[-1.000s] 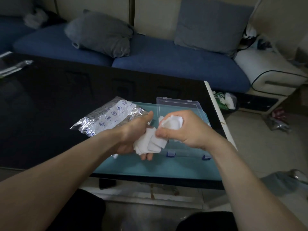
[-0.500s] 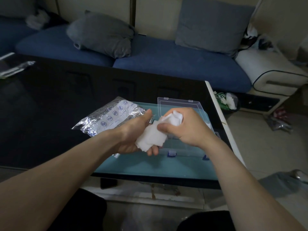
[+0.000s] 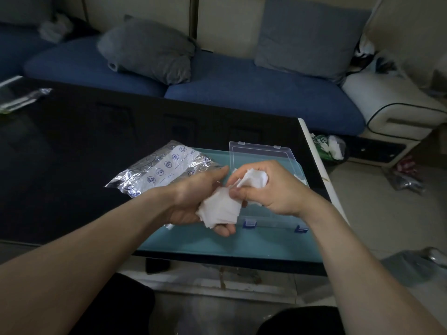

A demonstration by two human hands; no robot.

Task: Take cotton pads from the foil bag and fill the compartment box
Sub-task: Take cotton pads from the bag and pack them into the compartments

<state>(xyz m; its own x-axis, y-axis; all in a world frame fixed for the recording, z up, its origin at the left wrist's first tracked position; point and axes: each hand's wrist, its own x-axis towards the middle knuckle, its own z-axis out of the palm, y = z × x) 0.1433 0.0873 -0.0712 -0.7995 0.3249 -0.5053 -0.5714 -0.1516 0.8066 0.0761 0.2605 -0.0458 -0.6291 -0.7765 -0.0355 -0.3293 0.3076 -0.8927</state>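
Note:
My left hand grips a stack of white square cotton pads above the near edge of the clear compartment box. My right hand pinches a few crumpled pads just right of that stack, over the box. The box's lid stands open at the back, and two blue latches show at its front. The silver foil bag lies flat on the table, left of the box and behind my left hand. The box's compartments are mostly hidden by my hands.
The box and bag lie on a teal mat on a black glossy table. The table's right edge is close to the box. A blue sofa with grey cushions runs behind. A small plastic packet lies far left.
My right hand has stayed over the box with the crumpled pads, its thumb now touching the stack in my left hand. My left hand has barely moved.

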